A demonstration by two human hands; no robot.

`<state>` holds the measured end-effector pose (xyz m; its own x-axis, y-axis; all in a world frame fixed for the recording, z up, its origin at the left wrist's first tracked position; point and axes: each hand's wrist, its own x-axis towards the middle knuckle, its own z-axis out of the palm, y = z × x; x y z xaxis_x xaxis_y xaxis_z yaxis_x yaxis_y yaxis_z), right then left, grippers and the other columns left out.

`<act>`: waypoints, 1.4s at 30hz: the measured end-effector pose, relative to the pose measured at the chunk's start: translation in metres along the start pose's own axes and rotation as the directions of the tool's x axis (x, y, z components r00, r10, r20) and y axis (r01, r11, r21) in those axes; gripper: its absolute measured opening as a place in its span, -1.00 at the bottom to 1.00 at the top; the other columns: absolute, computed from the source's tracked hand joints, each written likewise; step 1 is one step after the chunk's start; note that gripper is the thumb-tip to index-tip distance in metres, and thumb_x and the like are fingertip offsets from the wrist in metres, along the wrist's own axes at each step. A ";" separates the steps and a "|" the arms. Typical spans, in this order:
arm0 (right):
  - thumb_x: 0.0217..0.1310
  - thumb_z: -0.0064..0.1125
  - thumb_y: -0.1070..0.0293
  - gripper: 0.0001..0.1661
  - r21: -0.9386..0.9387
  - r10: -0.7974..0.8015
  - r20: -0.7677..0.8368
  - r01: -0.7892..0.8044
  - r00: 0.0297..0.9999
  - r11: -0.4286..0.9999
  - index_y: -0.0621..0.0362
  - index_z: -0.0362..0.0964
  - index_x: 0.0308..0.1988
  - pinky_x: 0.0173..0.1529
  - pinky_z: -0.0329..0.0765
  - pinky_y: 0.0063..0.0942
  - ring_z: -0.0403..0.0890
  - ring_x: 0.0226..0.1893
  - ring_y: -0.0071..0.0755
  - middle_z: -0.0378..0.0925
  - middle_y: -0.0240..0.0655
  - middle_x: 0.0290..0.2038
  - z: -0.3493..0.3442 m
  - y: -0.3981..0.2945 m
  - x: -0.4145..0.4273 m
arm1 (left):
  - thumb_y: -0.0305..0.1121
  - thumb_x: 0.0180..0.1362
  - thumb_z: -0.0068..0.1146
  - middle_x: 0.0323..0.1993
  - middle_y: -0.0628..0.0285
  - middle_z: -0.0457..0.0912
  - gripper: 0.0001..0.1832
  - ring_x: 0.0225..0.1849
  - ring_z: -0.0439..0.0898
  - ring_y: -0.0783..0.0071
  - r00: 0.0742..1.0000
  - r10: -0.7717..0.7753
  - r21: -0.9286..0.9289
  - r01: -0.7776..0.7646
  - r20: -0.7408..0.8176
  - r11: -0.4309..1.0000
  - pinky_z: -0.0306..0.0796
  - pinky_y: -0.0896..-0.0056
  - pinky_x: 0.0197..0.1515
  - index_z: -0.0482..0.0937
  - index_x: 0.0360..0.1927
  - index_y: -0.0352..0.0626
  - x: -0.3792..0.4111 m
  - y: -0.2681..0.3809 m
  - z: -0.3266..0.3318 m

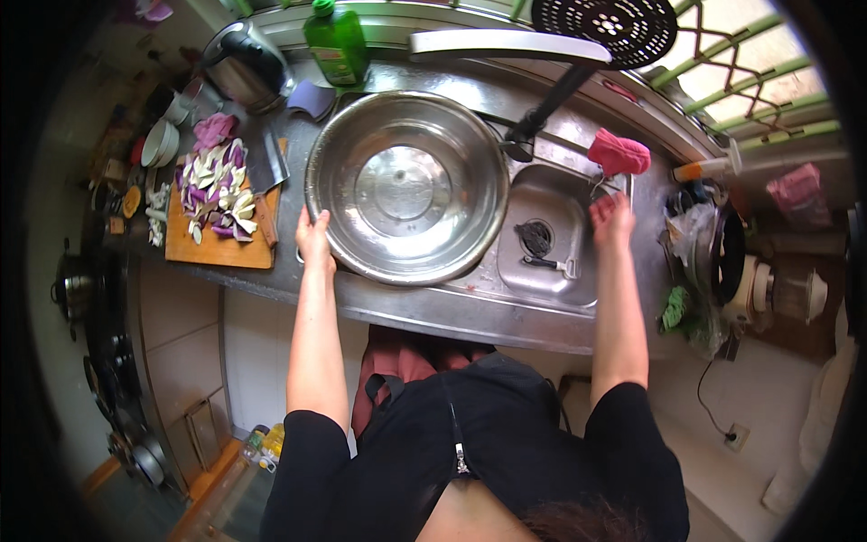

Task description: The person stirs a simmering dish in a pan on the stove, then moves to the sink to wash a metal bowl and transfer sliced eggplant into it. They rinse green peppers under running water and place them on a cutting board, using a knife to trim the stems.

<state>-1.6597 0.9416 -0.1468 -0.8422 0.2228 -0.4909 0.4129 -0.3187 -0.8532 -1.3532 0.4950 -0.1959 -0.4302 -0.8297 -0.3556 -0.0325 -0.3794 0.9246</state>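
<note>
A wide stainless steel basin [467, 251] sits on the metal sink counter, with a little water shining in its bottom. My left hand [315, 238] grips its left rim, thumb on top. Over the right edge of the sink bowl [542, 288] is my right hand [613, 218], blurred, its fingers apart and nothing seen in them. Just beyond its fingertips a pink cloth [618, 152] hangs by the sink corner. In the bowl lie a dark scouring pad [534, 238] at the drain and a peeler [557, 265] with a black handle.
Left of the basin, cut eggplant [215, 183] covers a wooden cutting board [220, 252], with a cleaver [266, 159] at its edge. An electric kettle [245, 68] and green detergent bottle [336, 47] stand behind. A faucet [525, 129] rises between basin and bowl; a black skimmer [603, 27] hangs above.
</note>
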 end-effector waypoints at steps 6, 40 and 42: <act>0.13 0.11 0.34 -0.36 -0.544 -0.232 0.695 0.709 0.680 0.449 -0.11 0.21 0.23 -0.24 0.52 -0.30 0.65 -0.35 -0.23 0.58 -0.24 -0.37 0.122 0.044 -0.098 | -0.47 0.07 0.10 0.19 -0.10 0.42 -0.27 0.22 0.42 0.15 0.989 0.148 0.634 -0.112 -0.003 0.765 0.23 0.38 0.25 0.16 0.35 -0.34 0.009 -0.025 -0.019; 0.01 0.07 0.41 -0.32 -0.502 -0.082 0.847 0.841 0.525 0.205 0.04 0.15 0.20 -0.18 0.53 -0.16 0.60 -0.21 0.00 0.52 -0.06 -0.18 0.352 0.235 -0.387 | 0.03 -0.11 0.37 0.47 0.18 -0.12 -0.01 0.48 -0.27 -0.07 0.595 0.300 0.644 -0.759 0.746 -0.095 -0.36 -0.29 0.41 0.12 0.40 0.09 0.089 0.122 -0.184; 0.08 0.19 0.30 -0.39 -0.545 -0.016 0.789 0.711 0.615 0.444 -0.02 0.22 0.15 -0.26 0.48 -0.26 0.58 -0.44 -0.18 0.51 -0.20 -0.49 0.333 0.211 -0.403 | 0.08 -0.01 0.24 0.46 0.22 -0.05 -0.13 0.48 -0.23 -0.05 0.586 0.276 0.639 -0.750 0.762 -0.171 -0.39 -0.30 0.41 0.18 0.38 0.09 0.104 0.120 -0.182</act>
<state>-1.3484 0.4783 -0.0699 -0.7977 -0.5844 -0.1490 -0.2265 0.5192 -0.8241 -1.2378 0.2888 -0.1464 -0.9484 -0.2788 0.1508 -0.2478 0.9489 0.1955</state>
